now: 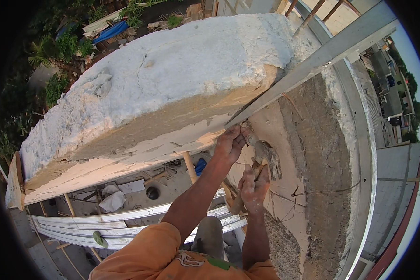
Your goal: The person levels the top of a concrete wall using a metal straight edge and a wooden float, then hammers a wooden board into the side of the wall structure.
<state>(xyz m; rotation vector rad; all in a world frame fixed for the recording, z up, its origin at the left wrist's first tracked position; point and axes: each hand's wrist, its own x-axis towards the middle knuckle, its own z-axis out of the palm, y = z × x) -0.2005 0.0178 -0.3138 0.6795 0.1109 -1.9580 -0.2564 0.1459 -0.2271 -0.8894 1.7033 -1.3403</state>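
My left hand (230, 144) is closed in a pinch near the lower end of a long grey straight bar (308, 70), against the wall's inner face. Whatever sits between its fingertips is too small to make out. Just below and to the right, my right hand (255, 189) is wrapped round the wooden handle of a claw hammer (269, 161). Its grey, mortar-caked head lies close to the left fingers, over the plastered surface. The end of the handle sticks out to the lower left of my fist.
A thick concrete wall top (182, 60) with rough white edges curves across the far side. Thin bent wire (294, 196) crosses the plaster at right. Long metal channels (126, 228) lie below left, by a wooden post (190, 167). Far down beyond the wall are plants and a blue tarp (111, 31).
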